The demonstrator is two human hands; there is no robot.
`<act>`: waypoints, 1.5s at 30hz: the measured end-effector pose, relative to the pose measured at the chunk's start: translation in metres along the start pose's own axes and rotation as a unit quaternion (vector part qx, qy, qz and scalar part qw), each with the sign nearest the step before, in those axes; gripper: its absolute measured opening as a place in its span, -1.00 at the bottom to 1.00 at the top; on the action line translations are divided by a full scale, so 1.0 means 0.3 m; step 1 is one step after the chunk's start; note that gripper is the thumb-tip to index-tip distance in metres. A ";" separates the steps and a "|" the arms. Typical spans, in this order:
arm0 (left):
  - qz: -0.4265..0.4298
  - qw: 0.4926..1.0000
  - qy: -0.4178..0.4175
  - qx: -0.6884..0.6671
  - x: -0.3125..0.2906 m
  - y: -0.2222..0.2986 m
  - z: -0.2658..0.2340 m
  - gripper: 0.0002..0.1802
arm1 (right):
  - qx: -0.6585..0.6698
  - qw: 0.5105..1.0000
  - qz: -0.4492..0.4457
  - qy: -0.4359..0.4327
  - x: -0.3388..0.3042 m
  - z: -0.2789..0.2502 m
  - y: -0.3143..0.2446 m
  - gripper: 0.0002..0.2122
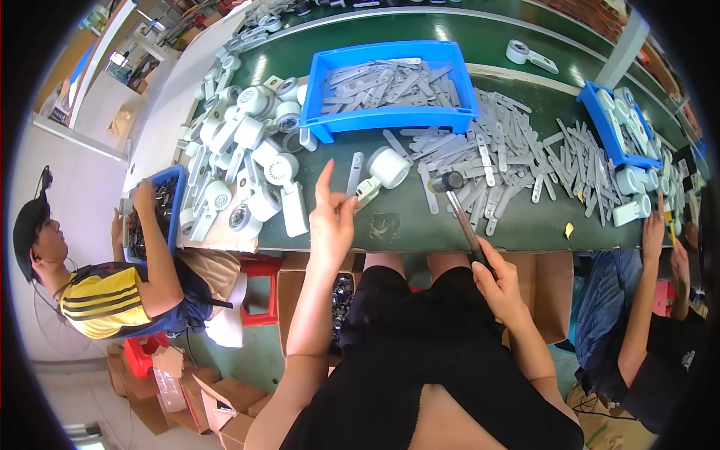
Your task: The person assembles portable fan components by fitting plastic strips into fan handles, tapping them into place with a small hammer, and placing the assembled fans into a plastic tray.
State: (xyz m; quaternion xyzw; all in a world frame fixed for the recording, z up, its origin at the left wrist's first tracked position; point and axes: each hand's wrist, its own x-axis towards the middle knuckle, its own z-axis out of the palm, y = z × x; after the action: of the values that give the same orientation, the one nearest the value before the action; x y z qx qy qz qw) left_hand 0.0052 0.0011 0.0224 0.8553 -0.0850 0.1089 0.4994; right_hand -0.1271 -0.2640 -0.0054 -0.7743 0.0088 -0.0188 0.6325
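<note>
My left hand (pixel 331 229) is over the bench's near side with its index finger stretched upward. Its thumb and bent fingers close at the handle end of a pale green-white, round-headed part (pixel 389 167), which lies on the green top. Just beyond that handle is a loose grey strip (pixel 355 174). In my right hand (pixel 501 285), the fingers wrap round the dark grip of a hammer (pixel 463 217). The hammer's metal head is raised toward the spread pile of grey strips (pixel 517 154).
A blue bin (pixel 390 120) of grey strips stands beyond my hands. Round-headed parts (pixel 251 131) heap up on the left. Another blue bin (pixel 611 127) stands right. One person (pixel 112 292) works at the left; another person's hand (pixel 653 225) is at the right. Cardboard boxes (pixel 551 292) sit below the bench.
</note>
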 end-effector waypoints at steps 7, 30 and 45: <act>0.056 0.979 0.074 0.180 -0.005 -0.056 0.004 -0.78 | -0.001 1.000 -0.015 -0.014 0.011 0.028 -0.015 -0.60; 0.110 0.936 0.068 0.327 -0.043 -0.085 0.018 -0.66 | -0.042 0.995 -0.060 -0.069 0.060 0.081 -0.077 -0.61; 0.131 0.974 0.082 0.168 -0.027 -0.118 0.028 -0.69 | -0.217 0.961 -0.144 -0.090 0.197 0.168 -0.079 -0.61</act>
State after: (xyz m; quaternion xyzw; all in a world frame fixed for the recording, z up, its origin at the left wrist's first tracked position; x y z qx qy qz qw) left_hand 0.0074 0.0112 -0.0133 0.8968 -0.1355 0.2553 0.3350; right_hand -0.0662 -0.2122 0.0088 -0.8844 -0.1557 -0.0373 0.4384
